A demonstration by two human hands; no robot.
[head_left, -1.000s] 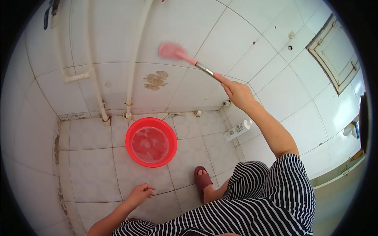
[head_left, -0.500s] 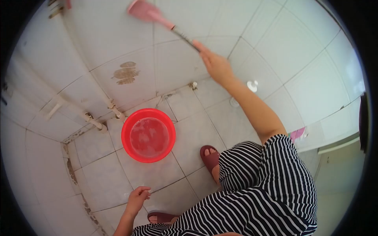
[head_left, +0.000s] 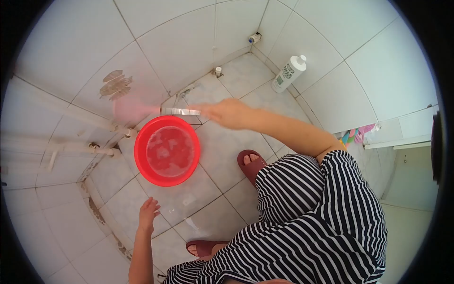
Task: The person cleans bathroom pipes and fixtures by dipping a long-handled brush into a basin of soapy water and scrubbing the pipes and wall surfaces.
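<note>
My right hand (head_left: 226, 113) is wrapped round the handle of a pink-headed brush (head_left: 182, 111). The brush lies nearly level, just past the far rim of a red basin (head_left: 141, 163), its head blurred by motion near the lower wall. Foamy liquid (head_left: 170, 150) fills part of the basin, which stands on the tiled floor. Below the basin my left hand (head_left: 149, 212) hangs above the floor with its fingers apart, holding nothing.
A white bottle (head_left: 288, 75) stands by the right wall. White pipes (head_left: 80, 116) run along the left wall. A brown stain (head_left: 116, 85) marks the wall tiles. Colourful items (head_left: 357, 135) lie at the right. Dark red slippers (head_left: 250, 165) are on my feet.
My right hand has brought the brush down from high on the wall to near the basin. The view has shifted, and my left hand's fingers are more spread.
</note>
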